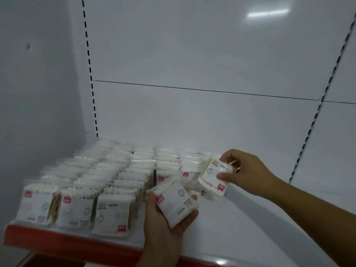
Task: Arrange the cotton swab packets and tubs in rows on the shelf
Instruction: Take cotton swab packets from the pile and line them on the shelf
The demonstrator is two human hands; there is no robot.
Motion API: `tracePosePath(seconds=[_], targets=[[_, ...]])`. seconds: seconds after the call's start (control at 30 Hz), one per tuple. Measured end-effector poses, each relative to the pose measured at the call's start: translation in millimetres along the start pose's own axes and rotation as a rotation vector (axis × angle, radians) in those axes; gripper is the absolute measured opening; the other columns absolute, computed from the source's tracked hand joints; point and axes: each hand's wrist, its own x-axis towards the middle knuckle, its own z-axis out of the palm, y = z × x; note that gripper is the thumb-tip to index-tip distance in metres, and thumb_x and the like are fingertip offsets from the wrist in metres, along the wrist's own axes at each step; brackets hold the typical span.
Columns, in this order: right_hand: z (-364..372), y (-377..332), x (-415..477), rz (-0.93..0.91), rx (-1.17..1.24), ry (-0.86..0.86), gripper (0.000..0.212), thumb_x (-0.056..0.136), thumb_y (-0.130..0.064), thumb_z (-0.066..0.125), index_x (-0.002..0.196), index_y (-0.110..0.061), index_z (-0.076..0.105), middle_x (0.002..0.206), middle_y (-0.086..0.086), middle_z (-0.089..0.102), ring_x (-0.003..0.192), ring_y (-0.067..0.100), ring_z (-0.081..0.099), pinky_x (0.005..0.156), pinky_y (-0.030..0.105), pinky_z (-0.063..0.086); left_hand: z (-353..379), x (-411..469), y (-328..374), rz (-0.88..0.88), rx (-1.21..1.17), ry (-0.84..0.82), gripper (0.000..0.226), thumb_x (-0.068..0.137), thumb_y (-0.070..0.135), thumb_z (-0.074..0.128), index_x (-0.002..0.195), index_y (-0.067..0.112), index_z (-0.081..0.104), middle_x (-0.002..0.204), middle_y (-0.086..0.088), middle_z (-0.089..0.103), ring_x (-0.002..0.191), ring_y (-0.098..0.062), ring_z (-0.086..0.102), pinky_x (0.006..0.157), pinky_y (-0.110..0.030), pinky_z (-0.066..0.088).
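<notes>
packet rows (107, 182) on shelf (240, 228), left side

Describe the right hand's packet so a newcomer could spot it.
On the white shelf with a red front edge, rows of packets fill the left side. At their right end the right hand holds one packet. Unlike the standing rows it is held tilted, farther back than the second packet in the left hand.
</notes>
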Motion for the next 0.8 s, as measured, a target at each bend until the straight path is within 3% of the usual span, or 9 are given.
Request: tracePosePath(seconds=[0.1, 0.2, 0.27, 0.37, 0.43, 0.47, 0.57, 0.67, 0.8], targets=[[6.4, 4.0, 0.3, 0.016, -0.024, -0.001, 0.028, 0.071, -0.026, 0.083, 0.085, -0.031, 0.060, 0.088, -0.018, 0.066, 0.082, 0.003, 0.063, 0.068, 0.019, 0.052, 0.8, -0.6, 4.9, -0.080, -0.039, -0.036, 0.059, 0.094, 0.055, 0.033, 0.118, 0.009, 0.063, 0.094, -0.019, 0.073, 0.071, -0.035, 0.071, 0.047, -0.041, 0.057], [9.5, 4.2, 1.9, 0.011, -0.096, -0.017, 0.029, 0.071, -0.030, 0.083, 0.082, -0.031, 0.056, 0.088, -0.015, 0.065, 0.080, 0.006, 0.060, 0.063, 0.016, 0.046, -0.8, 1.7, 7.1, -0.124, -0.057, -0.048, 0.061, 0.093, 0.055, 0.035, 0.117, 0.007, 0.064, 0.096, -0.021, 0.072, 0.072, -0.035, 0.071, 0.049, -0.041, 0.058], [7.9, 6.0, 0.5, 0.019, -0.101, -0.035, 0.031, 0.074, -0.029, 0.080, 0.086, -0.031, 0.050, 0.090, -0.011, 0.065, 0.080, 0.011, 0.060, 0.064, 0.024, 0.049, -2.7, 3.9, 7.5, -0.153, -0.051, -0.036, 0.057, 0.092, 0.053, 0.038, 0.112, 0.007, 0.065, 0.098, -0.021, 0.071, 0.073, -0.036, 0.071, 0.052, -0.044, 0.058], [-3.8, 15.1, -11.4, 0.054, 0.055, -0.131, 0.051, 0.081, -0.021, 0.075, 0.113, -0.042, 0.042, 0.094, -0.005, 0.065, 0.083, 0.016, 0.063, 0.075, 0.029, 0.055, -0.2, 3.2, 7.3, -0.151, -0.048, -0.078, 0.038, 0.083, 0.025, 0.046, 0.107, 0.004, 0.066, 0.098, -0.023, 0.071, 0.075, -0.036, 0.070, 0.058, -0.043, 0.058], [-10.9, 25.1, -25.9, 0.108, 0.237, -0.202, 0.058, 0.082, -0.014, 0.073, 0.119, -0.047, 0.044, 0.093, -0.003, 0.069, 0.084, 0.015, 0.067, 0.077, 0.029, 0.056, 3.7, 5.1, 4.4, -0.095, -0.009, -0.077, 0.033, 0.073, 0.004, 0.044, 0.097, 0.002, 0.067, 0.086, -0.021, 0.072, 0.067, -0.033, 0.070, 0.051, -0.038, 0.057], [-13.6, 30.2, -32.7, 0.144, 0.318, -0.212, 0.049, 0.082, -0.011, 0.073, 0.116, -0.041, 0.053, 0.094, -0.003, 0.071, 0.085, 0.016, 0.068, 0.077, 0.030, 0.058, 6.2, 7.3, 2.4, -0.064, 0.083, -0.066, 0.032, 0.074, -0.005, 0.042, 0.092, 0.002, 0.067, 0.080, -0.020, 0.072, 0.062, -0.032, 0.070, 0.049, -0.038, 0.057], [-19.6, 46.9, -41.4, 0.262, 0.445, -0.147, 0.023, 0.079, -0.009, 0.074, 0.099, -0.017, 0.065, 0.094, -0.001, 0.074, 0.082, 0.013, 0.070, 0.072, 0.029, 0.058, 17.8, 15.5, 5.1, 0.124, 0.575, -0.047, 0.035, 0.079, -0.016, 0.047, 0.079, 0.009, 0.071, 0.078, -0.020, 0.072, 0.067, -0.030, 0.067, 0.065, -0.040, 0.054], [-20.2, 56.2, -38.1, 0.352, 0.546, -0.062, 0.029, 0.077, -0.008, 0.077, 0.102, -0.017, 0.065, 0.089, -0.003, 0.075, 0.070, 0.006, 0.069, 0.067, 0.027, 0.045, 39.4, 25.4, 22.5, 0.352, 1.041, -0.161, 0.040, 0.079, -0.011, 0.061, 0.089, 0.027, 0.068, 0.078, -0.002, 0.074, 0.067, -0.017, 0.069, 0.053, -0.029, 0.053], [-11.3, 60.1, -32.9, 0.370, 0.610, -0.050, 0.042, 0.074, -0.004, 0.079, 0.108, -0.020, 0.061, 0.100, 0.005, 0.071, 0.086, 0.018, 0.070, 0.074, 0.035, 0.057, 63.2, 48.6, 38.6, 0.471, 1.437, -0.139, 0.033, 0.072, -0.003, 0.073, 0.083, 0.025, 0.059, 0.074, 0.004, 0.071, 0.067, -0.019, 0.065, 0.053, -0.029, 0.053]])
